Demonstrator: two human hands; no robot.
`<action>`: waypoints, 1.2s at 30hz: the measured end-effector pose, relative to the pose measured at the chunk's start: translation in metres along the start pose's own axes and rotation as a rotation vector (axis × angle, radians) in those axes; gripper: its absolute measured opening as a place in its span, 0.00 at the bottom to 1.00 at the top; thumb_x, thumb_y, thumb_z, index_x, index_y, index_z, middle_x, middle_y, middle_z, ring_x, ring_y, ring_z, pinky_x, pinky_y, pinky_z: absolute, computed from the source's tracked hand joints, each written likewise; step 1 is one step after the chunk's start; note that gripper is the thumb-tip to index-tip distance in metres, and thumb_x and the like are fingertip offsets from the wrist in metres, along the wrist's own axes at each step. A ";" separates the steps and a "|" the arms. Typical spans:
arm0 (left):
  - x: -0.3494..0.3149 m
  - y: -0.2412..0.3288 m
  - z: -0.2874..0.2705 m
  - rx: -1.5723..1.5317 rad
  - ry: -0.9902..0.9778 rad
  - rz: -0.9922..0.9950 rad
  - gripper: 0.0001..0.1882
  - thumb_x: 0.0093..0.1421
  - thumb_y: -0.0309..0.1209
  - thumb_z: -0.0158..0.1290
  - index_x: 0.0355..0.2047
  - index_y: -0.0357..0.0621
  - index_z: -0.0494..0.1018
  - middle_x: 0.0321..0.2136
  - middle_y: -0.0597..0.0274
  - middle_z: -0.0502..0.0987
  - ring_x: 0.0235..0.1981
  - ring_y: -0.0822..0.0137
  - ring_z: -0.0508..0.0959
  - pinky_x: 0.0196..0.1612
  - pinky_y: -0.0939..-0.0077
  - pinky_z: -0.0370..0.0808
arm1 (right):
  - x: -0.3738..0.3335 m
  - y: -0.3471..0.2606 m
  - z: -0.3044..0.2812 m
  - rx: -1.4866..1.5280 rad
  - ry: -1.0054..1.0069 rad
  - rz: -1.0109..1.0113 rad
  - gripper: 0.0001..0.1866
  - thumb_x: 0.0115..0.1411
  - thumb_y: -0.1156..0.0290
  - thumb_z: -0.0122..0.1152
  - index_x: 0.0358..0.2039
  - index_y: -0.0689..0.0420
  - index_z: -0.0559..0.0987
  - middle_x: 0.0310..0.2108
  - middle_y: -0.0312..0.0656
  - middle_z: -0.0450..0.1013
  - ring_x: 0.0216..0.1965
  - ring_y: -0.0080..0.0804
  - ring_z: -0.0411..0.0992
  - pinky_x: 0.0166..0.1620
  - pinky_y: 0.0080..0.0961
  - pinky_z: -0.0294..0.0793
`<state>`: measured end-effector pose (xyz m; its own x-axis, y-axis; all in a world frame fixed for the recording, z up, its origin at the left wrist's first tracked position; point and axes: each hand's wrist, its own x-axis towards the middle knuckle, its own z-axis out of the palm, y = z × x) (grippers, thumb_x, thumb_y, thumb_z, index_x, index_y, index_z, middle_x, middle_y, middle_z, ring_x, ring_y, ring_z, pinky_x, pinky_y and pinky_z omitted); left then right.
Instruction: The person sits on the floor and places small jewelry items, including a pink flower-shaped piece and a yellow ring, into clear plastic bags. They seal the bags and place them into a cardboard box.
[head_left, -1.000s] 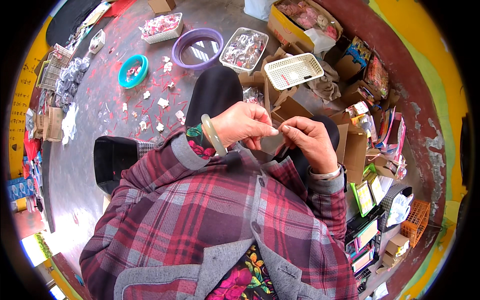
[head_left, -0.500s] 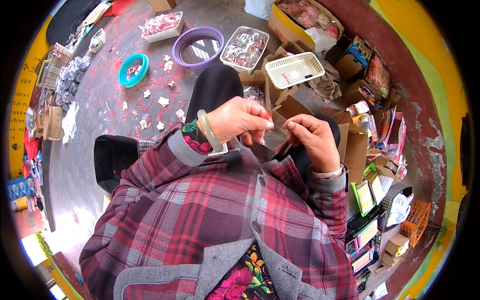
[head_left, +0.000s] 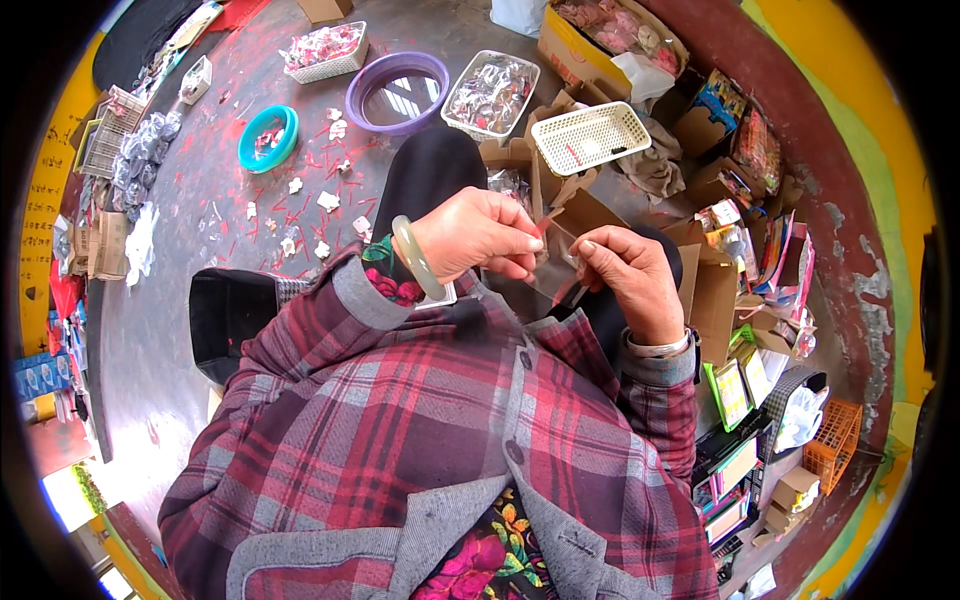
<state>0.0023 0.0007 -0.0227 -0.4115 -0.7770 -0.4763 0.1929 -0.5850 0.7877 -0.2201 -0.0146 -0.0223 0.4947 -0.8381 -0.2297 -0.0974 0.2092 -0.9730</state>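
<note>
My left hand [head_left: 468,238], with a pale green bangle at its wrist, is closed in a pinch in front of my chest. Across from it, my right hand [head_left: 636,280] also pinches, thumb against forefinger. Stretched between the two sets of fingertips is a small clear plastic bag [head_left: 550,272]. A bit of red shows by the left fingertips and another near the right fingers; whether they are part of the bag or inside it, I cannot tell. Below the hands, a cardboard box [head_left: 590,212] stands open beside my knee, and a clear-wrapped bundle lies partly hidden in a box behind the left fingers.
Ahead stand a purple basin [head_left: 398,128], a turquoise basin [head_left: 243,150] and a white basket [head_left: 487,135] of wrapped pieces. A cream basket [head_left: 625,152] rests on the boxes. Red strips and white scraps litter the floor [head_left: 300,215]. Cartons and packages crowd the right wall.
Both hands stay nearly in place. My left fingers have shifted slightly and more of the clear bag shows between the hands.
</note>
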 end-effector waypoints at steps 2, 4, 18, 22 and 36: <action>0.000 0.000 0.001 0.022 -0.001 0.006 0.07 0.55 0.27 0.54 0.31 0.35 0.72 0.24 0.59 0.76 0.25 0.70 0.78 0.28 0.84 0.76 | 0.000 0.000 0.000 -0.012 -0.005 0.002 0.08 0.59 0.70 0.53 0.32 0.62 0.76 0.20 0.31 0.70 0.22 0.13 0.64 0.26 0.11 0.64; 0.000 0.001 0.003 0.046 0.007 0.012 0.07 0.54 0.28 0.55 0.29 0.36 0.72 0.22 0.60 0.76 0.23 0.72 0.77 0.27 0.84 0.76 | -0.001 0.000 0.000 -0.013 -0.010 -0.001 0.08 0.59 0.70 0.53 0.32 0.62 0.76 0.20 0.31 0.70 0.22 0.13 0.64 0.26 0.11 0.64; 0.000 0.001 0.007 0.104 0.053 0.053 0.09 0.52 0.29 0.57 0.31 0.36 0.73 0.20 0.62 0.75 0.20 0.74 0.76 0.23 0.85 0.73 | 0.000 0.001 0.002 -0.014 -0.022 -0.003 0.08 0.59 0.70 0.53 0.32 0.62 0.76 0.21 0.31 0.71 0.22 0.14 0.66 0.26 0.11 0.65; 0.001 -0.001 0.007 0.105 0.071 0.092 0.09 0.53 0.29 0.56 0.32 0.37 0.73 0.22 0.62 0.76 0.22 0.73 0.76 0.23 0.85 0.73 | 0.000 0.002 0.001 -0.022 0.000 0.001 0.07 0.58 0.71 0.54 0.32 0.62 0.76 0.22 0.32 0.71 0.22 0.14 0.66 0.26 0.11 0.65; -0.004 0.003 0.006 0.750 0.046 0.851 0.13 0.45 0.09 0.43 0.27 0.35 0.74 0.36 0.55 0.72 0.27 0.72 0.74 0.31 0.81 0.73 | -0.006 -0.013 -0.009 -0.016 0.090 0.061 0.12 0.55 0.69 0.59 0.37 0.62 0.76 0.34 0.35 0.72 0.32 0.18 0.68 0.34 0.14 0.68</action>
<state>-0.0005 0.0037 -0.0161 -0.3659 -0.8726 0.3236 -0.1946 0.4118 0.8903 -0.2295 -0.0173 -0.0083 0.4080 -0.8661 -0.2889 -0.1394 0.2536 -0.9572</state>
